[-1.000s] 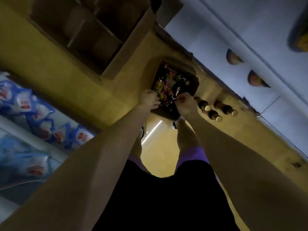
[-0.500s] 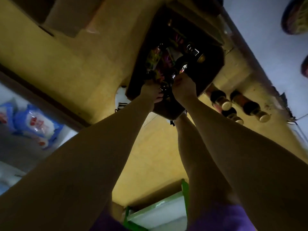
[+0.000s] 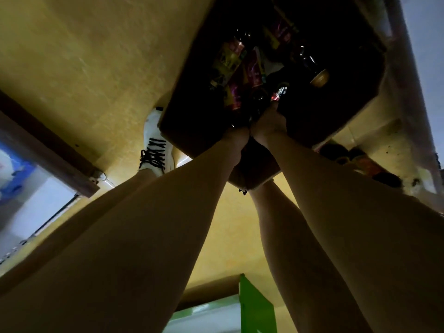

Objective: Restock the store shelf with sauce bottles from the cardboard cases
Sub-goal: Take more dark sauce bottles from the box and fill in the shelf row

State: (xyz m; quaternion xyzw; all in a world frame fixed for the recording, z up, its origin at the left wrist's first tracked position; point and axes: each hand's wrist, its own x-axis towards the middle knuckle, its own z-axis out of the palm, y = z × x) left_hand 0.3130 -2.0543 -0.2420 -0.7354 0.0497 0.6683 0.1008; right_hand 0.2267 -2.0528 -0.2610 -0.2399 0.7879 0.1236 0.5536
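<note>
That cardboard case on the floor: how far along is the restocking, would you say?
Done: a few bottles already stand on the floor beside the cardboard case, not yet shelved. In hand: both hands are down in the case, the left hand and right hand at bottle necks; the dim light hides each grip. Left: several labelled bottles remain inside, so plenty is still to do.

Dim mustard-yellow mottled floor [image 3: 96, 56]. Brown cardboard case [image 3: 319, 131], its inside nearly black. Dark glass sauce bottles [image 3: 305, 58] inside the case, with yellow, red and magenta labels; 1 gold cap [image 3: 319, 79]. White sneaker [image 3: 156, 145] with black criss-cross laces. Bright green panel [image 3: 254, 306] at the bottom edge. Blue-and-white packaging [image 3: 14, 169] at the left, blurred.
</note>
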